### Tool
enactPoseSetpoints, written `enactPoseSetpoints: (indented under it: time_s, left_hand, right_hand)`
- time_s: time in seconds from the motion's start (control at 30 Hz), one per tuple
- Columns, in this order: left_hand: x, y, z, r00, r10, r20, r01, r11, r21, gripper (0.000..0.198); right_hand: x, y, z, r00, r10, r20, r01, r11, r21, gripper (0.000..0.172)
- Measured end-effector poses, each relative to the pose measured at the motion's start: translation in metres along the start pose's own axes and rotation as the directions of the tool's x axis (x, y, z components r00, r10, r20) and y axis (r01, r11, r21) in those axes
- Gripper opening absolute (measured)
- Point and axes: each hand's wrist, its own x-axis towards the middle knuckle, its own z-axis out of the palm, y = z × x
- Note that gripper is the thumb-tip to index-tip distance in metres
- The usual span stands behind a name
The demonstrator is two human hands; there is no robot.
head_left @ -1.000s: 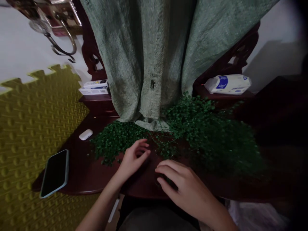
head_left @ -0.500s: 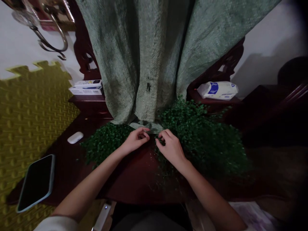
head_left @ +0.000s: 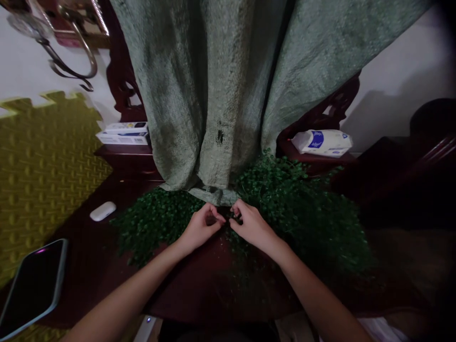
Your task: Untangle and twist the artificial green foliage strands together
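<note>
My left hand (head_left: pixel 202 227) is at the middle of the dark red table (head_left: pixel 199 280), thumb and forefinger brought together in a pinch. Close beside it, my right hand (head_left: pixel 253 227) has its fingers curled toward the thumb, at the edge of the larger heap of small-leaved green sprigs (head_left: pixel 302 213). Whatever lies between the fingertips of either hand is too small and dark to make out. A smaller heap of the same greenery (head_left: pixel 156 223) lies beside my left hand. Just beyond both hands is the gathered lower edge of a grey-green woven cloth (head_left: pixel 221 142).
At the left lie a phone (head_left: pixel 33 285) and a white earbud case (head_left: pixel 103 211). Small boxes (head_left: pixel 123 134) rest on the left ledge, and a tissue pack (head_left: pixel 322 142) on the right one. Yellow foam matting (head_left: pixel 46 175) lies left of the table.
My hands have drawn closer together and sit slightly lower in view. My left thumb and forefinger have closed into a pinch. The view has shifted slightly.
</note>
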Motion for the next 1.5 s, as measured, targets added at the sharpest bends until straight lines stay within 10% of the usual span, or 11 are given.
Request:
enactPoseSetpoints:
  time_s: [0.43, 1.1, 1.5]
  left_hand:
    - [-0.006, 0.014, 0.004, 0.998, 0.012, 0.057, -0.022, 0.983, 0.184, 0.016]
    - [-0.003, 0.009, 0.004, 0.975, -0.222, -0.023, 0.219, 0.971, -0.097, 0.020]
    - [-0.008, 0.021, 0.000, 0.886, -0.426, 0.186, 0.463, 0.774, -0.433, 0.010]
  right_hand:
    - [-0.011, -0.008, 0.002, 0.987, -0.147, -0.066, 0.154, 0.981, 0.117, 0.020]
    - [-0.012, -0.012, 0.007, 0.954, -0.223, -0.203, 0.248, 0.963, 0.107, 0.016]
    - [-0.020, -0.015, 0.011, 0.949, -0.276, -0.152, 0.260, 0.959, -0.116, 0.011]
